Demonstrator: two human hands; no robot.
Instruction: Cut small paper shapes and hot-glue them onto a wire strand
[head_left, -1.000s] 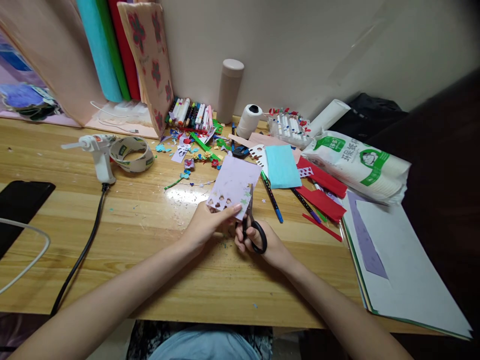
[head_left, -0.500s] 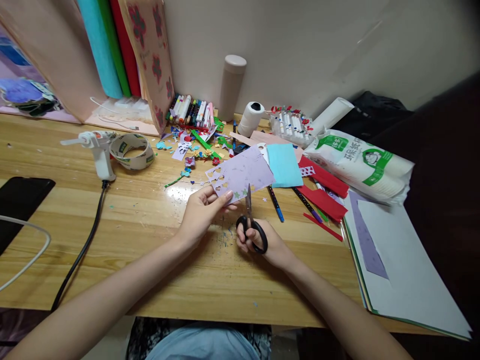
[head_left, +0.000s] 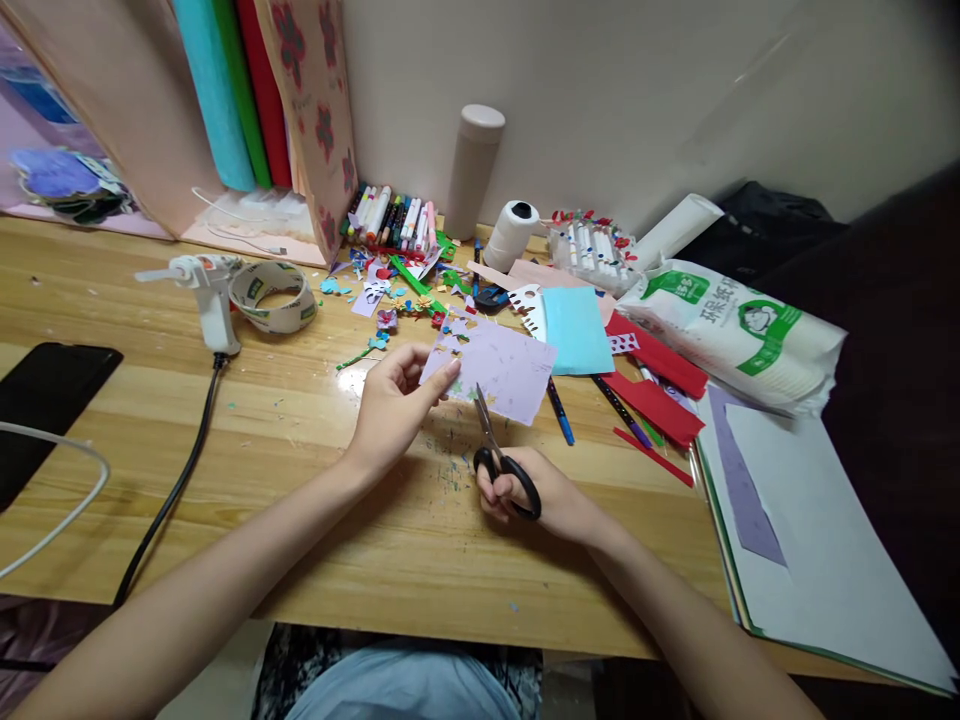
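Observation:
Between the thumb and fingers of my left hand (head_left: pixel 397 405) is a sheet of purple paper (head_left: pixel 514 365), held by its left end above the wooden table. Cut-out notches and small holes run along that end, with little green and yellow shapes near my thumb. My right hand (head_left: pixel 536 490) grips black-handled scissors (head_left: pixel 491 435) with fingers in the loops. The blades point up and away, their tips at the paper's lower edge near the green shapes. Whether the tips are cutting into the paper I cannot tell.
Paper scraps and flowers (head_left: pixel 405 300) lie behind the paper. At left are a glue gun (head_left: pixel 214 295), a tape roll (head_left: pixel 274 305) and a phone (head_left: pixel 56 410). To the right lie light-blue paper (head_left: pixel 576 330), red strips (head_left: pixel 660 405), a pack of paper cups (head_left: pixel 742 325) and white sheets (head_left: pixel 832 510).
The purple paper has turned clockwise, its right end dropping toward me. The scissors' tips have shifted left, closer to my left thumb. The whole view has moved slightly.

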